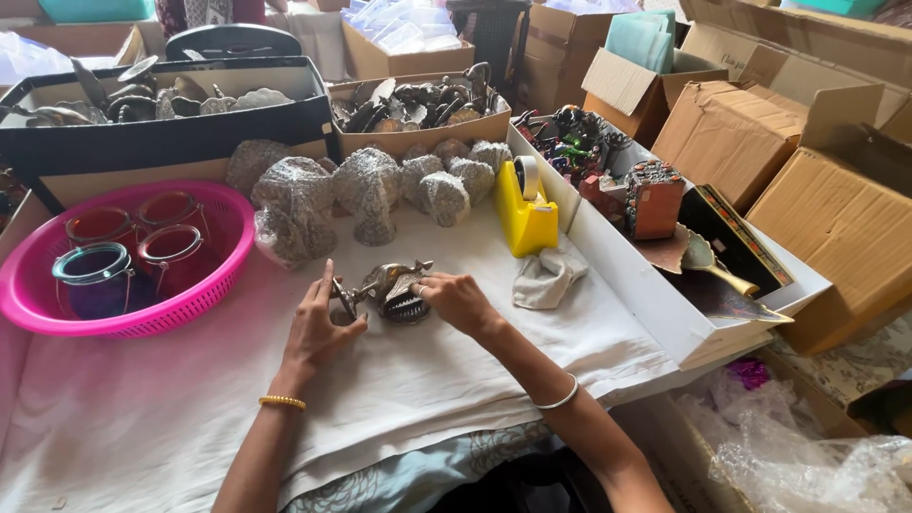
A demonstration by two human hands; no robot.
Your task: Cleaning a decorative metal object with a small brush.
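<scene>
A small silver metal bird-shaped ornament (pixel 391 288) rests on the white cloth (pixel 171 408) in front of me. My left hand (pixel 318 328) touches its left end, fingers pointing up along it. My right hand (pixel 456 300) grips its right side with curled fingers. A gold bangle circles my left wrist and a silver one my right. Just behind the ornament lie several lumps wrapped in silvery mesh foam (pixel 370 190).
A pink basket (pixel 204 290) with coloured glass jars sits at left. A yellow tape dispenser (pixel 525 217) and a crumpled cloth (pixel 546 278) lie right of my hands. Boxes of metal ornaments (pixel 418 104) stand behind; a white tray (pixel 655 304) and cardboard cartons (pixel 836 218) at right.
</scene>
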